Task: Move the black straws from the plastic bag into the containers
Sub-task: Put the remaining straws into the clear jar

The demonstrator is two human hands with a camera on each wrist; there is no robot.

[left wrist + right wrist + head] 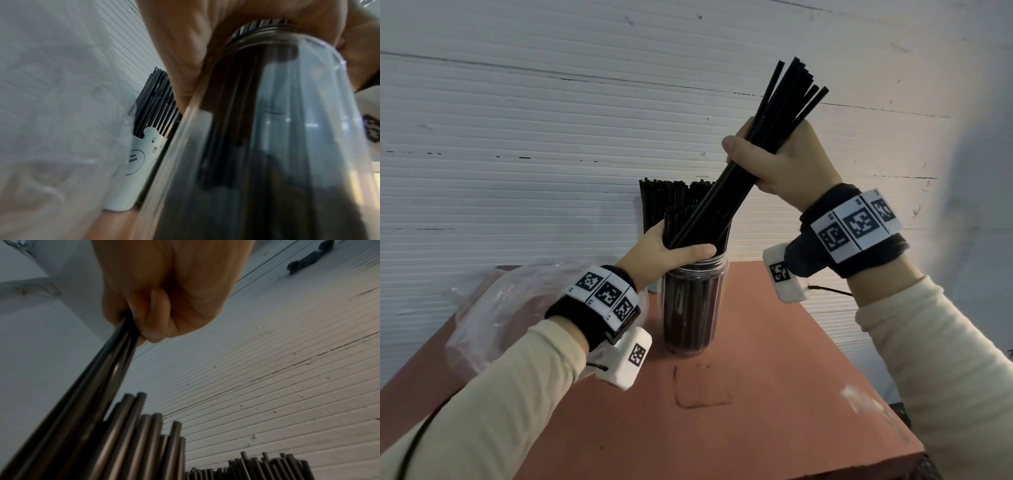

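A clear plastic jar (pixel 693 305) (pixel 267 146) full of black straws stands on the reddish table (pixel 774 377). My left hand (pixel 671 250) (pixel 185 48) curls round the straws just above the jar's rim. My right hand (pixel 777 161) (pixel 164 293) grips a tilted bundle of black straws (pixel 774 137) (pixel 82 402); the bundle's lower ends reach down into the straws at the jar's mouth. Behind the jar a second container (pixel 135 162), pale with a bear drawing, holds more straws (pixel 664 198). The crumpled clear plastic bag (pixel 493 308) lies on the left.
A white ribbed wall (pixel 551 137) stands right behind the table. The table's right edge (pixel 859 359) and front corner (pixel 914 448) drop off near my right arm. A dark stain (pixel 702 387) marks the surface in front of the jar.
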